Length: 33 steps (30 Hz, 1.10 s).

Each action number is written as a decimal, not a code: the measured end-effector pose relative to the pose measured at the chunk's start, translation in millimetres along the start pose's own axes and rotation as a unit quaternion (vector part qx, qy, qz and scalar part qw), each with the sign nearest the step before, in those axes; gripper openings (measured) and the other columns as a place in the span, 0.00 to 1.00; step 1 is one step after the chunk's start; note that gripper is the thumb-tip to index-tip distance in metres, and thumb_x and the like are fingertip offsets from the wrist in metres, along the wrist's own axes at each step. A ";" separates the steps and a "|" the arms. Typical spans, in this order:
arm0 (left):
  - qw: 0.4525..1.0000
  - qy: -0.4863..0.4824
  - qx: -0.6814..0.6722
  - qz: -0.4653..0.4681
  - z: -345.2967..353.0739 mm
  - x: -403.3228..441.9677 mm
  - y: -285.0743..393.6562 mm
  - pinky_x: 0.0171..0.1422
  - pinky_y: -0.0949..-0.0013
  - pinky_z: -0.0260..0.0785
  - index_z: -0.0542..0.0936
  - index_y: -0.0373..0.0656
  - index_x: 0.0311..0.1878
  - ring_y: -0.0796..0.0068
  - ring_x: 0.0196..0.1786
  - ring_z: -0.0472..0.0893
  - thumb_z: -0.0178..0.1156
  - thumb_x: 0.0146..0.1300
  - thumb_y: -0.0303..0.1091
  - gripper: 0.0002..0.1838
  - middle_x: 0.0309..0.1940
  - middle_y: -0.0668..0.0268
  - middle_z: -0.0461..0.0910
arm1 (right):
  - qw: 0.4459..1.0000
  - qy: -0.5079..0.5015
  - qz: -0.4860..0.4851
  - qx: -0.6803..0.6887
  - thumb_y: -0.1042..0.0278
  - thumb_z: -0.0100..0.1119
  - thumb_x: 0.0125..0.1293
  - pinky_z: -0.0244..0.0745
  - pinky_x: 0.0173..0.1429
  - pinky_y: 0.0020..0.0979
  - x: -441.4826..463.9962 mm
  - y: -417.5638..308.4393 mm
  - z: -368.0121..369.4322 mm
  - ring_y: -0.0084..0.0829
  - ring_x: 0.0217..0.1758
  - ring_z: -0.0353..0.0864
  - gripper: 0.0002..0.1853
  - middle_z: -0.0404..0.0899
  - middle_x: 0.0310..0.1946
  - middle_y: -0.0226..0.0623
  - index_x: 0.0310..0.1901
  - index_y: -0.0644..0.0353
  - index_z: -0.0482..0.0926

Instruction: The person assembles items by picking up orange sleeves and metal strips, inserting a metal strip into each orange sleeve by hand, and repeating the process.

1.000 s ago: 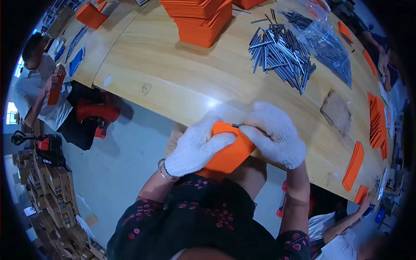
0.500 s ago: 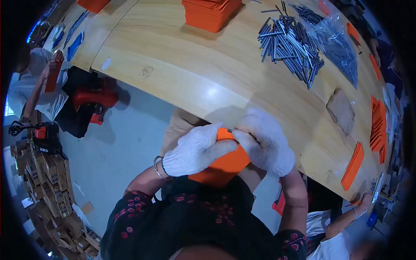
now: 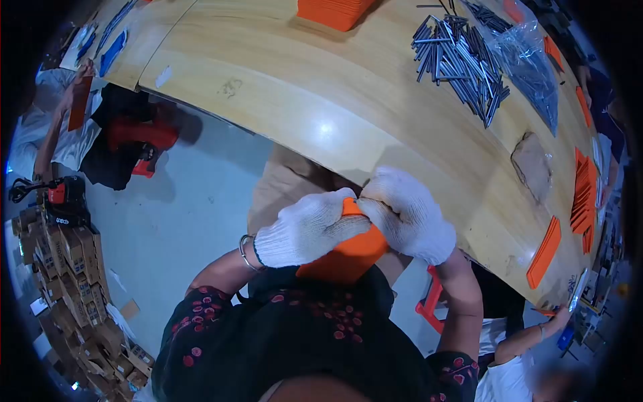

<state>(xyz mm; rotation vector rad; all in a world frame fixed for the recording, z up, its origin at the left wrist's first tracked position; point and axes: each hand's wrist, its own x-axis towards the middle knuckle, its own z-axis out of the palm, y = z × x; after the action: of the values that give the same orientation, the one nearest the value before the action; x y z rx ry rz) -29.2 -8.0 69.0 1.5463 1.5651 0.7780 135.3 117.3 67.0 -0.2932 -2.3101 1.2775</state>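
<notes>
Orange piece [image 3: 355, 256] is gripped in left hand [image 3: 307, 229].

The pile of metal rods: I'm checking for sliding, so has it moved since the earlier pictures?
No. The pile of metal rods keeps its place on the table relative to the brown piece; only the view has shifted.

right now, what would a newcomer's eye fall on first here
Probably the bright orange piece at the picture's centre, gripped by the white-gloved left hand, with the gloved right hand at its upper end. Next, perhaps, the loose heap of shiny rods on the table, toward the upper right beside a clear plastic bag.
</notes>
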 end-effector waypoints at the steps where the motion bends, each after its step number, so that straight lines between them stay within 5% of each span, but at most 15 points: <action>1: 1.000 0.001 -0.001 0.001 0.7 -0.5 -0.6 0.32 0.65 0.69 0.76 0.40 0.42 0.63 0.25 0.76 0.63 0.66 0.39 0.12 0.28 0.60 0.78 | 1.000 -0.002 0.006 -0.002 0.82 0.62 0.56 0.68 0.38 0.33 -1.4 1.1 1.0 0.37 0.32 0.69 0.07 0.73 0.31 0.38 0.37 0.64 0.78; 25: 1.000 0.005 0.003 -0.010 5.2 -10.9 -6.1 0.39 0.67 0.73 0.79 0.41 0.45 0.63 0.32 0.80 0.62 0.67 0.40 0.13 0.33 0.61 0.81 | 0.996 -0.056 0.067 -0.007 0.75 0.59 0.63 0.69 0.41 0.32 -1.3 -3.0 10.3 0.35 0.33 0.72 0.04 0.74 0.32 0.37 0.37 0.65 0.79; 30: 0.994 -0.003 -0.105 -0.001 14.6 -5.0 -17.5 0.42 0.69 0.72 0.79 0.40 0.46 0.70 0.35 0.78 0.61 0.68 0.37 0.11 0.34 0.63 0.81 | 0.988 -0.059 0.143 0.022 0.73 0.58 0.64 0.71 0.44 0.30 -5.9 0.2 9.7 0.35 0.36 0.75 0.08 0.78 0.35 0.39 0.41 0.67 0.80; 33: 0.969 0.031 -0.214 -0.117 15.6 -0.2 -6.1 0.42 0.73 0.70 0.79 0.38 0.46 0.75 0.35 0.76 0.59 0.68 0.34 0.09 0.34 0.65 0.79 | 0.979 0.046 0.197 0.004 0.66 0.56 0.67 0.72 0.47 0.32 -12.5 -4.7 19.9 0.38 0.39 0.77 0.12 0.80 0.38 0.40 0.45 0.65 0.81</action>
<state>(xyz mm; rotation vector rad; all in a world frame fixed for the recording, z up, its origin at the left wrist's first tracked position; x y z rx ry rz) -18.9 -10.3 55.9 1.0162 1.4707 0.9607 136.2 95.1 58.2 -0.8237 -2.2357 1.4202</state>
